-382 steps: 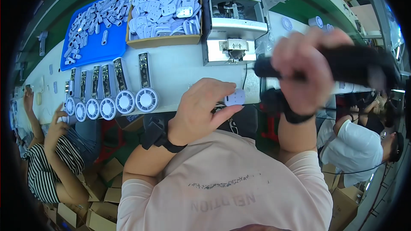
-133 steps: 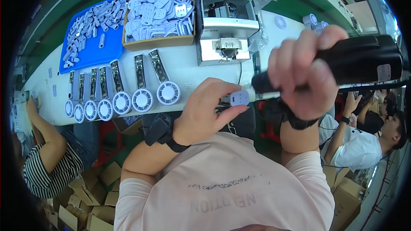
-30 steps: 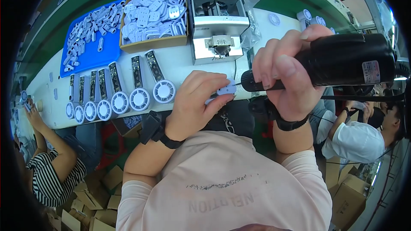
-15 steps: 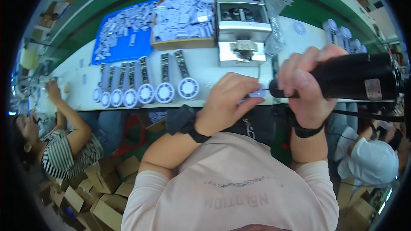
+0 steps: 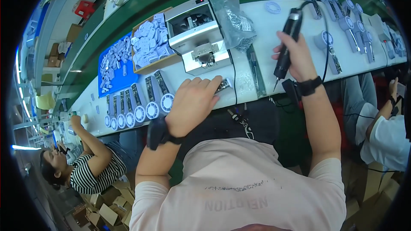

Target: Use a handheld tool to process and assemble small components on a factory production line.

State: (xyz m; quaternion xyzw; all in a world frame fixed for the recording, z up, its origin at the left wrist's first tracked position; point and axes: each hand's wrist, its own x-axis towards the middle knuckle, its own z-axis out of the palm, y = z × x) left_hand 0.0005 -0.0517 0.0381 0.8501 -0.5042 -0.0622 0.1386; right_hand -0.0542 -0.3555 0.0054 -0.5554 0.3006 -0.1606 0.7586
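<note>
My left hand (image 5: pixel 192 102) lies palm down near the table's front edge, closed over a pale lavender handheld fan part. Past my fingertips pokes out its end with a dark circuit strip (image 5: pixel 223 86); the rest is hidden under the hand. In my right hand (image 5: pixel 297 55) is a black electric screwdriver (image 5: pixel 284 62), tip pointing down and apart from the fan part. To the left of my left hand stands a row of open handheld fans (image 5: pixel 152 110) with round grilles and exposed circuit strips. A silver machine (image 5: pixel 197 34) with a front nozzle sits behind my left hand.
Behind lie a cardboard box (image 5: pixel 165 63) of lavender shells and a blue tray (image 5: pixel 104 86) of small parts. A plastic bag (image 5: pixel 235 25) leans against the machine. More fans (image 5: pixel 329 40) stand at the right, near the driver's cord. Co-workers sit on both sides.
The screwdriver was held level at the part in my left hand; now it points down, lifted away. My left hand has moved left and turned palm down. The view has turned, too.
</note>
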